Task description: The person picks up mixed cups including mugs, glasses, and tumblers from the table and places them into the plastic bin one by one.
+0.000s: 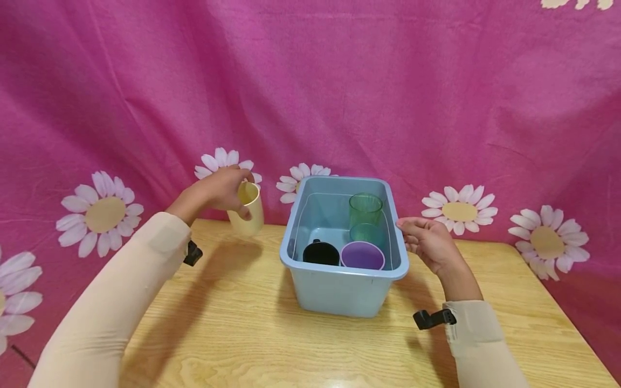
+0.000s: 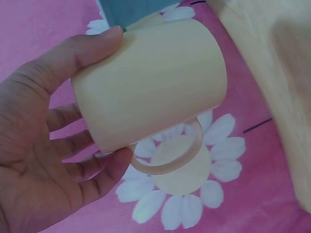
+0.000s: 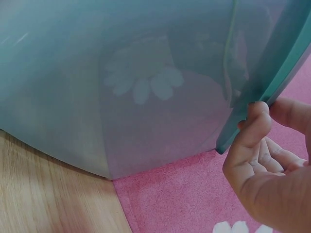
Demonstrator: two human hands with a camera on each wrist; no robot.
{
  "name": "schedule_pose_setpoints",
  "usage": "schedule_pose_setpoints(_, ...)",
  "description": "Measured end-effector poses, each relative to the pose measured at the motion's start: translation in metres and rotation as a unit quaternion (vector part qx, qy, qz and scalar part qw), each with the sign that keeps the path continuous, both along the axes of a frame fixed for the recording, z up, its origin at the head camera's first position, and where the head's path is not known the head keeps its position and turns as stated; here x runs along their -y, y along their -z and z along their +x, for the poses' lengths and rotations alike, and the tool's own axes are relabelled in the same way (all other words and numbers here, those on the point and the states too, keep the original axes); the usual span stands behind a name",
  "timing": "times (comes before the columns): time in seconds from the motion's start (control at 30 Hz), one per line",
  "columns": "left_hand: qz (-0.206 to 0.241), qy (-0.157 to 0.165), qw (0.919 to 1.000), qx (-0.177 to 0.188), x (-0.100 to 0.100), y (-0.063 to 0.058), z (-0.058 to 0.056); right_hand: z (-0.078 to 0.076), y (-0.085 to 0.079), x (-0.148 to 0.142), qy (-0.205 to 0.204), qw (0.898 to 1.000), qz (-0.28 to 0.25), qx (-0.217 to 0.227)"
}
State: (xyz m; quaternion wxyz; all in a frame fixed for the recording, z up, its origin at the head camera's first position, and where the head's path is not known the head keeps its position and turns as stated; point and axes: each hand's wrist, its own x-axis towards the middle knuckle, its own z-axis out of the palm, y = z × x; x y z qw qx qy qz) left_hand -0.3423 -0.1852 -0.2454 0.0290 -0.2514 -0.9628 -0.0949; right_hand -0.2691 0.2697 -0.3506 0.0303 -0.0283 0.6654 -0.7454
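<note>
My left hand [image 1: 223,189] grips a cream mug [image 1: 248,215] by its rim, to the left of a blue plastic tub [image 1: 335,291]. In the left wrist view the mug [image 2: 155,87] lies sideways across the picture, its loop handle [image 2: 167,170] showing below it. With thumb and forefinger, my right hand [image 1: 429,242] pinches the tub's right rim [image 3: 277,80]. Inside the tub stand a green see-through cup [image 1: 366,213] at the back, a black mug [image 1: 321,253] at front left and a purple cup [image 1: 363,255] at front right.
The tub stands on a light wooden table [image 1: 233,323]. Behind the table hangs a magenta cloth [image 1: 310,91] printed with white daisies. A black wrist mount [image 1: 434,319] sticks out from the right sleeve, and another [image 1: 193,253] from the left.
</note>
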Motion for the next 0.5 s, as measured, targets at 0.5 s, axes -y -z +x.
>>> schedule_pose_setpoints(0.5,-0.010,0.006,0.9998,-0.019,-0.013,-0.022,0.005,0.001,0.001,0.000,0.001,1.000,-0.006,0.001)
